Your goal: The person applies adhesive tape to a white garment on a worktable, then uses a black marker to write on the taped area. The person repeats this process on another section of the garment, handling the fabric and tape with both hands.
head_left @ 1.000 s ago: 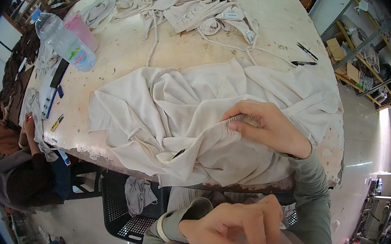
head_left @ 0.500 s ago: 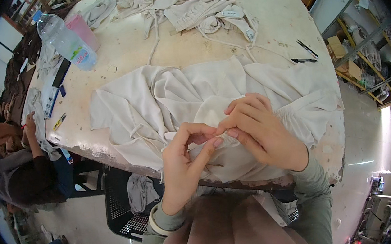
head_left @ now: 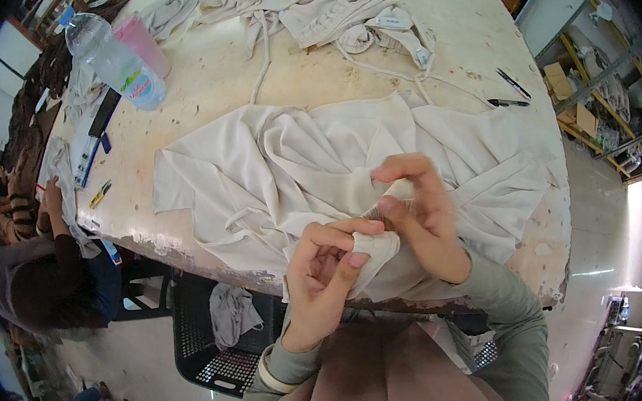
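Observation:
An off-white cloth garment (head_left: 244,173) lies spread in loose folds along the near side of the table, with a gathered part toward the right. My left hand (head_left: 319,283) is closed, pinching a folded edge of this garment between thumb and fingers and raising a small rounded bunch of it. Just to the right, my right hand (head_left: 434,224) hovers close against the same bunch. Its thumb and index finger are curved and apart, and the other fingers are slightly blurred. Whether the right thumb touches the cloth is hard to see.
Beyond the garment lie more off-white clothes (head_left: 318,21) with long cords. A plastic bottle (head_left: 115,62) and pink cup (head_left: 142,47) stand far left; pens (head_left: 512,85) lie right. A black crate (head_left: 204,350) sits below the table edge. Another person (head_left: 39,269) works at left.
My right hand has parted from the left one, its pinch loosened and fingers spread. My left hand has turned slightly and now lifts a bunched fold of the garment. The view has shifted a little.

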A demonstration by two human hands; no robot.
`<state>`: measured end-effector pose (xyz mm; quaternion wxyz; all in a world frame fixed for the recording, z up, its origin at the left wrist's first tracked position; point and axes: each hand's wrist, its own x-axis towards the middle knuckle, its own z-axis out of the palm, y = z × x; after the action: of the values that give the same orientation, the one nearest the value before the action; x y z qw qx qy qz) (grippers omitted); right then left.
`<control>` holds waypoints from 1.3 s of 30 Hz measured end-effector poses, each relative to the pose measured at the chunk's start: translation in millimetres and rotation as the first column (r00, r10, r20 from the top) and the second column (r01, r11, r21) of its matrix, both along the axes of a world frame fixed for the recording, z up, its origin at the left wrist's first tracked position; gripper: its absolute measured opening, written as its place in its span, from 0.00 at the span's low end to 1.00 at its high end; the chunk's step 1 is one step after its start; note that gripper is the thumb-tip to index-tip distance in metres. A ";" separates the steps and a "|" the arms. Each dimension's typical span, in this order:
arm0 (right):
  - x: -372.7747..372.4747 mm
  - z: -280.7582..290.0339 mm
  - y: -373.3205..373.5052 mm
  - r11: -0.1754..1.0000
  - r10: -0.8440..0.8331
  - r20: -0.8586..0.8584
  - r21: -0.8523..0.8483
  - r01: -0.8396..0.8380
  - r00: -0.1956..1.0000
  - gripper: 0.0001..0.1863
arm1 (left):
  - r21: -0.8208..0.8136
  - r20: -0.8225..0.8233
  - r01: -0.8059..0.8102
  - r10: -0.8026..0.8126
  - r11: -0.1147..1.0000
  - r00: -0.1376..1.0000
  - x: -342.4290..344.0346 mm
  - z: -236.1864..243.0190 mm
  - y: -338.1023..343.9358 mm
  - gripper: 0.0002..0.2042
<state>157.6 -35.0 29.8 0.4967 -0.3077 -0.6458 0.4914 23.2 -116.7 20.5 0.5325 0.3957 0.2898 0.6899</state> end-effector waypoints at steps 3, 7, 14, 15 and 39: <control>20.2 22.6 1.1 0.958 0.082 0.207 0.253 -0.134 0.975 0.11 | -0.013 -0.043 -0.042 0.041 0.999 0.998 0.7 2.9 -5.2 0.07; 22.7 35.6 -8.8 0.815 -0.143 0.354 0.572 -0.093 0.924 0.12 | -0.050 -0.061 -0.077 0.074 0.996 0.995 3.7 4.6 -6.0 0.07; 19.3 33.7 -16.9 0.640 -0.332 0.446 0.754 -0.149 0.831 0.17 | -0.002 -0.165 -0.224 0.221 0.975 0.961 14.6 4.9 -8.3 0.08; 17.8 32.5 -19.2 0.638 -0.358 0.443 0.759 -0.131 0.822 0.18 | 0.015 -0.212 -0.263 0.260 0.965 0.942 16.4 5.5 -9.8 0.08; 67.8 84.1 39.2 0.768 0.562 0.700 -0.247 -0.591 0.439 0.21 | -0.346 -0.788 0.301 -0.450 0.888 0.420 -65.1 44.4 18.9 0.08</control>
<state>225.4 4.2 113.9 -0.0026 -0.2324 -0.8625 0.4495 -41.9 -97.8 64.9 0.4891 0.6946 0.4678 0.2439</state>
